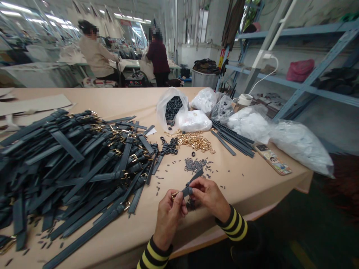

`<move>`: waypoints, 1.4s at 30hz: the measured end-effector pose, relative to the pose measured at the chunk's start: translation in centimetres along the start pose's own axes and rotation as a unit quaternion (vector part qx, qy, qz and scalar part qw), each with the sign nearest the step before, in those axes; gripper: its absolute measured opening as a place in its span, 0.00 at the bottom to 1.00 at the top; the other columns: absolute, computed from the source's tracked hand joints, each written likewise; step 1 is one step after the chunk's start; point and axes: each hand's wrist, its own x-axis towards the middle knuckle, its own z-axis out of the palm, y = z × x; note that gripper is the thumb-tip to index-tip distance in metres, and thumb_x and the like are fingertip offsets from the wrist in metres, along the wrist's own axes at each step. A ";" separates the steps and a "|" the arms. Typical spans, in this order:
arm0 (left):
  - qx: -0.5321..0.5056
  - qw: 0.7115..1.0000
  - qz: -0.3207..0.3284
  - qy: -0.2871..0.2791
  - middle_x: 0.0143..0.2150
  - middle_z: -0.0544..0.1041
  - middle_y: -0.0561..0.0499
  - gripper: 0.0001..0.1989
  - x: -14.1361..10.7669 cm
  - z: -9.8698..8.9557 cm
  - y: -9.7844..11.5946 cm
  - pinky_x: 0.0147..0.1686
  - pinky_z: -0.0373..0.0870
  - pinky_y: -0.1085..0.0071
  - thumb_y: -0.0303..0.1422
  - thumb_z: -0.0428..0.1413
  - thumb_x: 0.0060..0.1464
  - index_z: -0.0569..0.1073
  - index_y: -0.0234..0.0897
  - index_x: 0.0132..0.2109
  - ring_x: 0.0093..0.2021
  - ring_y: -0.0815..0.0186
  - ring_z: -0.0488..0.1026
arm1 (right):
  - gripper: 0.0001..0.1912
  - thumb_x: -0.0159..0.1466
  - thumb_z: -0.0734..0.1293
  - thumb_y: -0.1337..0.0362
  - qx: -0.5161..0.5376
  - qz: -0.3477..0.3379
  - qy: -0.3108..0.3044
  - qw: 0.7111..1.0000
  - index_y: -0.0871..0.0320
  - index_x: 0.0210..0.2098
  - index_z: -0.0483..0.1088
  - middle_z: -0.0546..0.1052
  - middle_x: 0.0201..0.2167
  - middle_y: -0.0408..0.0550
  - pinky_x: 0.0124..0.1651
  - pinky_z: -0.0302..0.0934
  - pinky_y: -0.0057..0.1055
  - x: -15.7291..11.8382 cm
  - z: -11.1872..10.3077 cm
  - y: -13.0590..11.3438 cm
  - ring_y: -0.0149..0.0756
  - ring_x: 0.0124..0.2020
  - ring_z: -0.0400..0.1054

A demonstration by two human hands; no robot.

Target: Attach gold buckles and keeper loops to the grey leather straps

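Near the table's front edge, my left hand (171, 215) pinches the buckle end of a dark strap (187, 191), where a bit of gold metal shows at the fingertips. My right hand (209, 196) grips the same strap a little to the right, its fingers closed around a loop. The strap's free end sticks up beyond my fingers. Just past it lies a heap of small dark pellet-like pieces (195, 164). Gold buckles (196, 141) are piled farther back, beside black loops (170, 146). Part of the strap is hidden by my fingers.
A large heap of buckled straps (75, 160) covers the left of the table (126, 99). Plastic bags (195, 120), one holding black loops, stand at the back. Loose strips (232, 138) and a phone (272, 160) lie right. Two people work beyond; blue shelves (291, 84) stand right.
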 end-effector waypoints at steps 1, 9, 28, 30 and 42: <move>0.001 1.000 0.000 -0.005 0.17 0.67 0.58 0.12 0.0 0.0 0.0 0.19 0.59 0.77 0.40 0.49 0.54 0.63 0.36 0.29 0.18 0.73 0.62 | 0.03 0.54 0.63 0.69 0.010 0.012 -0.005 1.000 0.59 0.29 0.69 0.71 0.20 0.41 0.24 0.63 0.25 0.0 0.0 0.0 0.30 0.21 0.67; 0.102 0.995 0.010 0.003 0.15 0.66 0.59 0.12 0.0 0.0 -0.2 0.18 0.57 0.78 0.40 0.49 0.54 0.62 0.37 0.29 0.16 0.73 0.60 | 0.17 0.52 0.69 0.57 0.138 0.075 -0.041 0.987 0.63 0.36 0.72 0.75 0.26 0.46 0.33 0.66 0.29 -0.7 -0.8 0.6 0.31 0.27 0.70; 0.114 0.991 0.062 0.026 0.19 0.64 0.57 0.12 -1.3 1.4 -0.1 0.20 0.58 0.76 0.38 0.44 0.57 0.65 0.38 0.29 0.19 0.71 0.61 | 0.15 0.50 0.71 0.62 0.174 0.032 -0.051 0.983 0.60 0.34 0.67 0.71 0.27 0.43 0.31 0.63 0.26 -1.5 -0.1 0.9 0.29 0.28 0.67; 0.153 0.985 0.075 0.038 0.19 0.64 0.56 0.13 -1.4 1.5 -0.3 0.21 0.58 0.74 0.38 0.43 0.57 0.66 0.38 0.29 0.19 0.69 0.62 | 0.13 0.49 0.71 0.64 0.135 0.023 -0.034 0.990 0.60 0.32 0.66 0.70 0.27 0.42 0.30 0.62 0.25 -1.5 -0.1 0.6 0.29 0.28 0.66; 0.177 0.981 0.080 -0.018 0.27 0.74 0.52 0.07 -1.0 0.6 0.1 0.28 0.64 0.73 0.36 0.53 0.50 0.69 0.37 0.34 0.28 0.65 0.69 | 0.06 0.58 0.63 0.65 -0.012 -0.027 -0.041 0.999 0.60 0.29 0.72 0.71 0.25 0.43 0.31 0.61 0.26 -1.9 -0.1 -0.9 0.30 0.27 0.65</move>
